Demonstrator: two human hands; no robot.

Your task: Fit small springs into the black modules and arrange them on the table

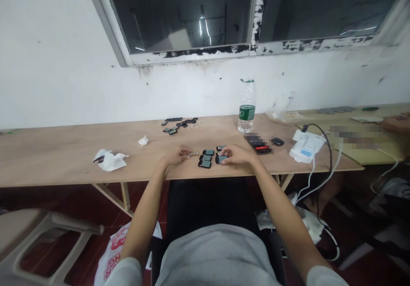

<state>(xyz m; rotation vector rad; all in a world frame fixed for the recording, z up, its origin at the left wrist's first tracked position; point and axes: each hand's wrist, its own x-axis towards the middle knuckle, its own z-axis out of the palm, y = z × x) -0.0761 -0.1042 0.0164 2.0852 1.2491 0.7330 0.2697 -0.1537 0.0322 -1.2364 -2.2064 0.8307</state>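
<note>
Near the table's front edge, my left hand (175, 155) has its fingers bent together beside a short row of small tan pieces (194, 153). Whether a piece is between those fingertips is too small to tell. To the right of that row lie several small flat black pieces with grey faces (205, 158), set in a column. My right hand (239, 154) pinches at another black and grey piece (221, 159), thumb and finger at its right end. A similar piece (220, 148) lies just behind it, and a tiny yellowish bit shows by the fingertips.
Farther back lies a loose pile of black pieces (182, 124) with small pale bits. A water bottle (246, 113), a phone (259, 144) and a white power strip with cables (304, 147) stand right. Crumpled tissues (112, 161) lie left. Another person's hand (397, 123) is far right.
</note>
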